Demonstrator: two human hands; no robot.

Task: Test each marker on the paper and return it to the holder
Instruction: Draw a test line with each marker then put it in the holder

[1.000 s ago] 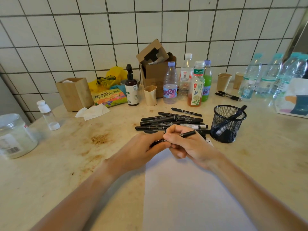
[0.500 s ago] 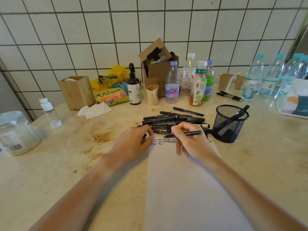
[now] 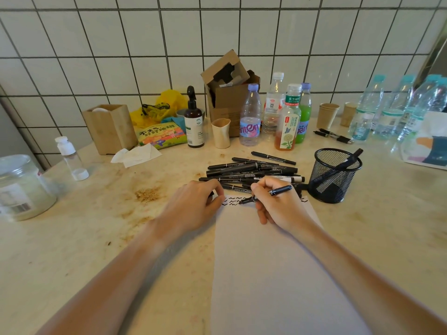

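A white sheet of paper (image 3: 266, 274) lies on the counter in front of me, with black wavy lines (image 3: 232, 200) along its top edge. My right hand (image 3: 280, 209) grips an uncapped black marker (image 3: 278, 191), its tip touching the paper just under the first wavy row. My left hand (image 3: 193, 206) rests at the paper's top left corner with fingers curled; a dark sliver under them looks like the marker's cap. A pile of several black markers (image 3: 251, 168) lies behind my hands. The black mesh holder (image 3: 333, 177) stands to the right with one marker (image 3: 350, 158) leaning in it.
Along the tiled wall stand drink bottles (image 3: 285, 122), a cardboard box (image 3: 229, 100), a spray bottle (image 3: 193, 122), paper cups (image 3: 327, 116) and a wooden box (image 3: 111, 126). A plastic jar (image 3: 21, 187) sits far left. Two pens (image 3: 333, 136) lie at the back right.
My hands pulled apart from the marker. The right hand brought the tip down onto the paper and drew a short second wavy row; the left hand settled at the paper's corner.
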